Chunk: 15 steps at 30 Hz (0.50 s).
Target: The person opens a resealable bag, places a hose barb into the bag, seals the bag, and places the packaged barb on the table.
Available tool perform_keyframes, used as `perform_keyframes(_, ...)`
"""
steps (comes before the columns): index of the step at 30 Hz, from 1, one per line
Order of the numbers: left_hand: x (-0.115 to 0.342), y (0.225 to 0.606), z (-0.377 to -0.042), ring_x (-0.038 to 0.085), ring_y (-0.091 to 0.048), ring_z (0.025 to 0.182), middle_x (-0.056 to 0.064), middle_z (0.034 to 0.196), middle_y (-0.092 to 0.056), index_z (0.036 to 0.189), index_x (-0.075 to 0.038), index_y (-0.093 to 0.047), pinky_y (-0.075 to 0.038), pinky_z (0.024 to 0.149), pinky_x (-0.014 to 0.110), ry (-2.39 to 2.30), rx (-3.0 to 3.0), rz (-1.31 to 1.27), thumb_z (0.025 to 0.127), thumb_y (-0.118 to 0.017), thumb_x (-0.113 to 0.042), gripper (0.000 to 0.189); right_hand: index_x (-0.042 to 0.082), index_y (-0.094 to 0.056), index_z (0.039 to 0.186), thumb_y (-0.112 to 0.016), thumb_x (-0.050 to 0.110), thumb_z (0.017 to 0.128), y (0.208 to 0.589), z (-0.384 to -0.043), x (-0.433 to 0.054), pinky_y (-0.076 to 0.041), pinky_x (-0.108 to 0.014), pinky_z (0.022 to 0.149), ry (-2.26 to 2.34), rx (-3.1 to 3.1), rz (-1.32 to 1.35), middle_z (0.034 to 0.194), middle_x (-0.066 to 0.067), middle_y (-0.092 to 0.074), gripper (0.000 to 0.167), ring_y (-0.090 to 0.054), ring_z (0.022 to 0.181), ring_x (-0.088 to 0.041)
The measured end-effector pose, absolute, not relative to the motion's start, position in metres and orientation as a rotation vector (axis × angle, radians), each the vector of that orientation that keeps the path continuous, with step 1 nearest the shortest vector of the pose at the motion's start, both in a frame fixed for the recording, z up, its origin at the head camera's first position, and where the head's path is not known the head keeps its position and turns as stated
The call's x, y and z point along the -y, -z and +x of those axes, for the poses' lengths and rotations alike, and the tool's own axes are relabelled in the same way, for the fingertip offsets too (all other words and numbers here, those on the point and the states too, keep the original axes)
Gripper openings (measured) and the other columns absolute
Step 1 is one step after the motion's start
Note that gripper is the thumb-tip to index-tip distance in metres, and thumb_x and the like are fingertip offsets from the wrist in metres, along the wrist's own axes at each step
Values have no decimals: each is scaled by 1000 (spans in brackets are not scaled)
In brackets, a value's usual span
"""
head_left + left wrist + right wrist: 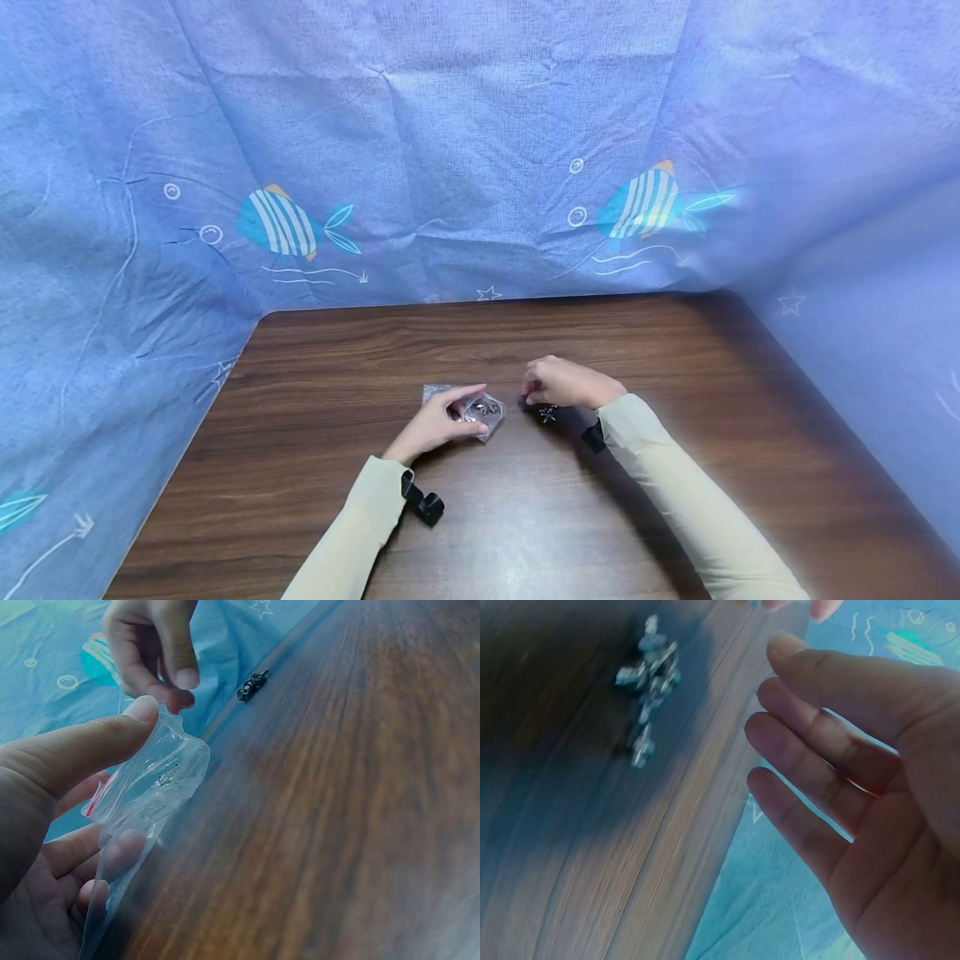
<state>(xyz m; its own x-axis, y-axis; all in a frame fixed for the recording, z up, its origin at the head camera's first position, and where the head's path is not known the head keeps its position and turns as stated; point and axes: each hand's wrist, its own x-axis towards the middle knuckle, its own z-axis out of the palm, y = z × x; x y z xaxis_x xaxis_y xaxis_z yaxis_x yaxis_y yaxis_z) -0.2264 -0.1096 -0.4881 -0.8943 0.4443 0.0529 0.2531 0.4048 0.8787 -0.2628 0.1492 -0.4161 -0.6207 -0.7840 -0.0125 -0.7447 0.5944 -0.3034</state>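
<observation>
My left hand [442, 422] holds a clear zip bag [161, 769] by its mouth, thumb on one side and fingers on the other. A red line runs along the bag's seal, and a few small metal pieces [487, 407] show inside. To the right, my right hand [566, 383] hovers above the table, fingers loosely bent. Nothing shows between its thumb and fingers [802, 799] in the right wrist view. Close below it lies a small pile of shiny metal pieces [651, 675], screw-like but blurred.
The brown wood-grain table [337, 350] reaches back to a blue fish-print cloth [465, 167], which also hangs at both sides. A black wrist strap with a camera [427, 504] is on the left wrist, and another black device [595, 436] on the right.
</observation>
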Motion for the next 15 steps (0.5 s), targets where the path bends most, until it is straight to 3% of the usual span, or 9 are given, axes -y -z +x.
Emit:
perform_keyframes(7, 109, 487, -226, 14, -50, 80, 3, 89, -59, 137, -20, -55, -42, 66, 24, -1450, -2489, 613, 77, -81, -31, 66, 8, -75, 88, -72, 11, 83, 418, -265, -163, -51, -30, 81, 371, -2688, -1224, 87, 2, -68, 6, -63, 83, -14)
perform_keyframes(15, 110, 487, -226, 13, -50, 80, 2, 89, -58, 137, -21, -56, -41, 67, 24, -1442, -2499, 612, 77, -81, -30, 66, 6, -74, 87, -74, 5, 79, 422, -267, -173, -52, -23, 76, 448, -2657, -1145, 87, -2, -71, 8, -65, 81, -13)
